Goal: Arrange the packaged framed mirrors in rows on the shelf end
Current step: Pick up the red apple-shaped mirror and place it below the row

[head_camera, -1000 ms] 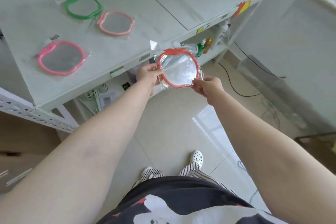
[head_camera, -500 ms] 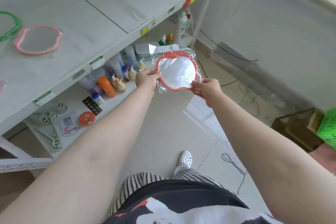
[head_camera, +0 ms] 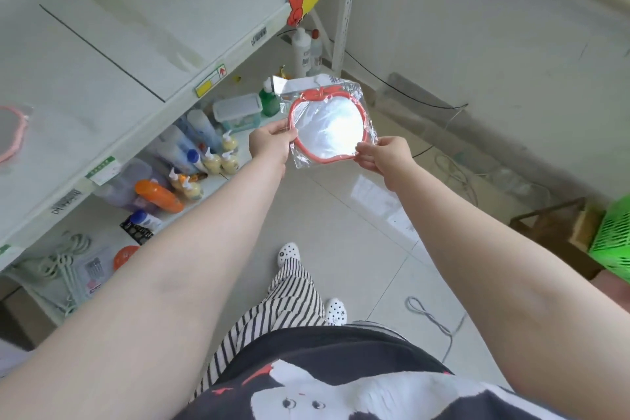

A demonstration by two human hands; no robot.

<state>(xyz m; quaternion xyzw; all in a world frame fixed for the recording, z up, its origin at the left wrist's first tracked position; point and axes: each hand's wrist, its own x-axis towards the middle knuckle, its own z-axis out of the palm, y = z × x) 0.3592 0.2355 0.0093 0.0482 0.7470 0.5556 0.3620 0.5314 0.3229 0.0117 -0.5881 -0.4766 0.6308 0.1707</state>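
The mirror (head_camera: 329, 128) is apple-shaped with an orange-red frame and a little leaf bit at the top, sealed in a clear crinkly bag that has a white header strip along its upper edge. The glass is throwing back a big bright glare, so you can't make out anything in it. It's being held up in the air out over the floor (head_camera: 344, 235), just off the front edge of the shelf (head_camera: 143, 54), not resting on anything.

Both arms are stretched forward, almost straight. The left hand (head_camera: 271, 146) is pinched onto the left side of the frame through the plastic, thumb on top and fingers tucked behind. The right hand (head_camera: 385, 155) is clamped on the lower right corner of the bag the same way, thumb on the front. The mirror sits tilted, face angled up toward the camera.

At the far left of the shelf top you can just see the edge of a pink mirror (head_camera: 13, 133) in its bag, lying flat. The lower shelf has bottles (head_camera: 211, 153) crowded together on it.
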